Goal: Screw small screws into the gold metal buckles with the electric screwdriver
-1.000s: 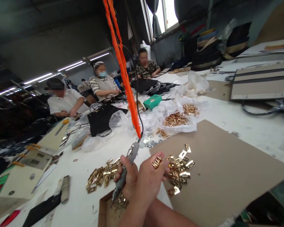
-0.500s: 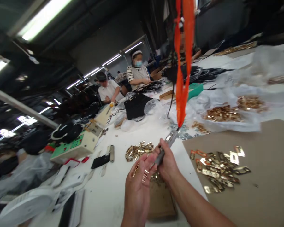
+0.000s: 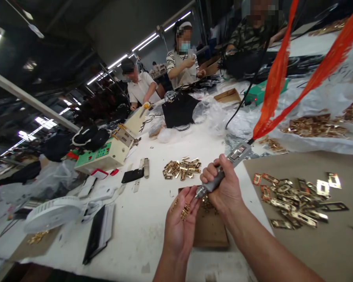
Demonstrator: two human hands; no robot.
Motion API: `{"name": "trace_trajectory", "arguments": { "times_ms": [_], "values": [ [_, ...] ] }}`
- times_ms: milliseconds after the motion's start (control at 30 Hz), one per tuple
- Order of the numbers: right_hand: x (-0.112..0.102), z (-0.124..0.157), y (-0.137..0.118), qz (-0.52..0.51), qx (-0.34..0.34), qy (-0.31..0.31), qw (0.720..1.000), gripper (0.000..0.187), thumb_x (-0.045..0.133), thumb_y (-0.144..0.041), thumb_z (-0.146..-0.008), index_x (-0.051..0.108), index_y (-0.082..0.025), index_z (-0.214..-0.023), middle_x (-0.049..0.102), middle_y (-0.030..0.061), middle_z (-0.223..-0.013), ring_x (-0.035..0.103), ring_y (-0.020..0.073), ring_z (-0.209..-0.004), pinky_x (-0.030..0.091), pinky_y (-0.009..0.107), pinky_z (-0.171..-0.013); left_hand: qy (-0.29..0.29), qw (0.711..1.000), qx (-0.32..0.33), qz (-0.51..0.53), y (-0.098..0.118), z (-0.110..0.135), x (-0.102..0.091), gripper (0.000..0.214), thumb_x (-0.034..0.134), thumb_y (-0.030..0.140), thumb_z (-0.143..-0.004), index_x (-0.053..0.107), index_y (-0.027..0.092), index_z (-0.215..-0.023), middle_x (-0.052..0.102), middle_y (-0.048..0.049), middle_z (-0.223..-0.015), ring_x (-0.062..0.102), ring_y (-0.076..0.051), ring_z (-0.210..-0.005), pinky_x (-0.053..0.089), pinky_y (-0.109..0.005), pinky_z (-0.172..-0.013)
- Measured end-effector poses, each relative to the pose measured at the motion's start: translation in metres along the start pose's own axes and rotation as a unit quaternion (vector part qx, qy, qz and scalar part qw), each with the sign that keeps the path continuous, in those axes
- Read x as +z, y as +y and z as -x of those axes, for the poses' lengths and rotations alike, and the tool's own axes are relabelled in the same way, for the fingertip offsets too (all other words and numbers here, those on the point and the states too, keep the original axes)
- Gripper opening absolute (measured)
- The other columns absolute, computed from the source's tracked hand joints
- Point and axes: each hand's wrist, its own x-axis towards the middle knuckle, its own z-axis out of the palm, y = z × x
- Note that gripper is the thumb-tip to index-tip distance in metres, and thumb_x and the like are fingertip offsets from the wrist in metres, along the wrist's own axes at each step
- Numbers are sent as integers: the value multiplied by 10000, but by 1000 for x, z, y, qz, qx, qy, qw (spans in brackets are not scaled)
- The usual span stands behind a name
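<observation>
My right hand (image 3: pixel 228 190) is wrapped round a grey electric screwdriver (image 3: pixel 237 154), tilted, its metal tip down at the left fingertips. An orange strap (image 3: pixel 270 109) and a black cord run from its upper end. My left hand (image 3: pixel 178 227) is cupped palm up and holds several small gold screws (image 3: pixel 185 211). Under both hands stands a shallow cardboard box (image 3: pixel 210 235) with more small gold pieces in its far end. Beyond them lies a pile of gold metal fittings (image 3: pixel 181 168). To the right, larger gold frame-like plates (image 3: pixel 297 201) lie heaped on a brown board (image 3: pixel 326 243).
At left are a white fan (image 3: pixel 53 213), a black-and-white notebook-like item (image 3: pixel 97 235) and a cream machine with a green panel (image 3: pixel 102 152). Plastic bags with gold parts (image 3: pixel 314 125) and a green box (image 3: pixel 263 92) stand at far right. Several people sit across the table.
The view has shifted, and the table things sit farther up or aside. The screwdriver's tip now shows at my left fingertips. My left palm has opened flatter, and the orange strap has spread apart.
</observation>
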Motion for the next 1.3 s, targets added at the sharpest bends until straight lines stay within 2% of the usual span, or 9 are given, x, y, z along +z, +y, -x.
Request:
{"name": "trace_trajectory", "arguments": {
  "times_ms": [267, 733, 1033, 1300],
  "values": [
    [-3, 0, 6, 13, 6, 0, 1000, 390, 817, -420, -802, 510, -200, -701, 409, -88, -544, 397, 72, -459, 386, 213, -466, -4, 1000, -3, 4, -2, -2, 3, 235, 675, 306, -938, 761, 158, -1100, 722, -155, -1280, 621, -284, -1284, 438, -445, -1133],
    [-6, 1, 13, 33, -3, 11, 999, 457, 817, -380, -787, 418, -206, -648, 375, -93, -534, 342, 73, -449, 329, 219, -435, 17, 999, 2, 39, -4, 0, 4, 171, 674, 257, -938, 763, 146, -1032, 748, -159, -1217, 665, -251, -1220, 455, -429, -1125],
    [-3, 1, 3, 38, -22, -25, 999, 409, 784, -407, -845, 467, -203, -686, 406, -86, -545, 398, 72, -450, 374, 212, -451, -32, 999, 5, 3, -1, -4, -2, 217, 654, 283, -958, 754, 143, -1091, 723, -166, -1271, 643, -268, -1253, 441, -440, -1135],
    [-3, 2, -1, 25, -25, -46, 998, 406, 797, -424, -836, 487, -198, -703, 409, -86, -554, 398, 66, -458, 371, 212, -467, -67, 994, 3, -81, -8, 4, -10, 284, 748, 300, -894, 730, 134, -1124, 758, -166, -1177, 700, -282, -1142, 419, -477, -1149]
  ]
}}
